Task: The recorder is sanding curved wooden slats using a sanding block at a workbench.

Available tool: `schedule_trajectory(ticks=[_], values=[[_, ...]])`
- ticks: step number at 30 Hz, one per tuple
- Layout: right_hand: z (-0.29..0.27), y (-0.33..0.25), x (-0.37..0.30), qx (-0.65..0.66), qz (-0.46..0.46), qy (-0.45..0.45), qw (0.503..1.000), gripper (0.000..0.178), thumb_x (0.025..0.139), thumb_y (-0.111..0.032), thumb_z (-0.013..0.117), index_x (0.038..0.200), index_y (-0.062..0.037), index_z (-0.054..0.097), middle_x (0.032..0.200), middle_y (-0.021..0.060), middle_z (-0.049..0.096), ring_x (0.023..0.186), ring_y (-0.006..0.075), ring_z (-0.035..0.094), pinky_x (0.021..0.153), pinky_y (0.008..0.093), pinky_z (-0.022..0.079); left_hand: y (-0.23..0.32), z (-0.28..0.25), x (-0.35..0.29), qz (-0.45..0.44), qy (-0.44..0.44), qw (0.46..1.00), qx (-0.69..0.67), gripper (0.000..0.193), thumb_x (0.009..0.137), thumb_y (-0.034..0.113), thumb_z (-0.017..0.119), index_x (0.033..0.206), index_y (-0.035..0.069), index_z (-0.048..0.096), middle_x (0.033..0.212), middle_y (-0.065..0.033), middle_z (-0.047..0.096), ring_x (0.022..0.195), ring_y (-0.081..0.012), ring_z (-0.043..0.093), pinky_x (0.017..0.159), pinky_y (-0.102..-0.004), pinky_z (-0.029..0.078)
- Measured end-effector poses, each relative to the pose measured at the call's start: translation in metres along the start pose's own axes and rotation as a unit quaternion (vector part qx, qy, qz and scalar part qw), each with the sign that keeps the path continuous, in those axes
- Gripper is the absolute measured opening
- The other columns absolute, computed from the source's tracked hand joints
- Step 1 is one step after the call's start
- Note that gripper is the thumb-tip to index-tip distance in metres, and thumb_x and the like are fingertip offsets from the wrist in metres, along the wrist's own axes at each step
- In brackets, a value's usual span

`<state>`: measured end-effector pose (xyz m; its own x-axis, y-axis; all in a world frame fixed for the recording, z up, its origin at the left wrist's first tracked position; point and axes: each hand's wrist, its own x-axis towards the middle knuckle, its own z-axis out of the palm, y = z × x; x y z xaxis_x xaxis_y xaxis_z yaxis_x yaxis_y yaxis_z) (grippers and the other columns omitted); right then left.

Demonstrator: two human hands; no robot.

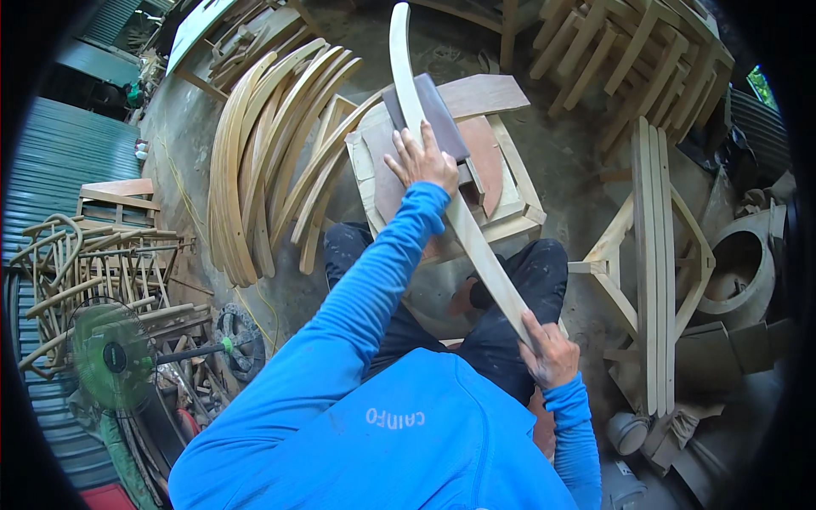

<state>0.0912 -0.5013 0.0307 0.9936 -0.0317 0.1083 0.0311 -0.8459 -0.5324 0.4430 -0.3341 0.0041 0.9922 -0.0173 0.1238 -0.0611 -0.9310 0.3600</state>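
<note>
A long, pale, curved wooden slat (480,251) runs slantwise across my lap, its far end bending upward past the work stand. My left hand (421,159) lies on its middle with the fingers spread. Lower down, my right hand (551,350) is closed round the near end, thumb on top. The slat rests across a flat dark brown block (442,119), partly hidden beneath it. That block sits on a low wooden stand (518,174) made of frame pieces and boards, between my knees and just beyond them.
A row of curved wooden pieces (246,161) leans left of the stand. Several straight slats (653,272) lie on a wooden frame at right. Stacked chair parts (629,59) stand at the far right. A green fan (110,357) and wooden frames (64,255) are at left.
</note>
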Motion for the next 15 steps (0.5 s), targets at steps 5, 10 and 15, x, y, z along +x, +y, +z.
schedule_trajectory(ticks=[5,10,15], values=[[0.004,-0.01,-0.005,0.028,-0.02,0.057,0.998,0.061,0.073,-0.013,0.084,0.132,-0.0172,0.069,0.111,0.0099,0.07,0.084,0.0291,0.071,0.067,0.0374,0.058,0.002,0.011,0.007,0.022,0.016,1.0,-0.002,0.077,0.089,0.027,0.059,0.16,0.011,0.034,0.161,-0.0266,0.03,0.156,-0.0419,0.014,0.121,-0.0696,0.005],[0.026,-0.027,0.061,-0.017,-0.087,0.071,0.994,0.06,0.078,-0.017,0.082,0.135,-0.0187,0.066,0.134,0.0145,0.063,0.113,0.0337,0.063,0.094,0.0439,0.051,-0.018,0.011,0.087,0.04,0.024,0.999,-0.007,0.076,0.089,0.028,0.058,0.16,0.013,0.035,0.16,-0.0257,0.033,0.156,-0.0399,0.017,0.122,-0.0692,0.006],[0.048,-0.046,0.136,-0.089,-0.107,0.05,0.989,0.06,0.084,-0.025,0.077,0.142,-0.0239,0.061,0.147,0.0129,0.056,0.138,0.0374,0.047,0.116,0.0547,0.031,-0.039,0.012,0.172,0.065,0.016,0.998,-0.002,0.076,0.09,0.032,0.057,0.16,0.012,0.035,0.16,-0.0261,0.033,0.155,-0.0404,0.019,0.122,-0.0679,0.007]])
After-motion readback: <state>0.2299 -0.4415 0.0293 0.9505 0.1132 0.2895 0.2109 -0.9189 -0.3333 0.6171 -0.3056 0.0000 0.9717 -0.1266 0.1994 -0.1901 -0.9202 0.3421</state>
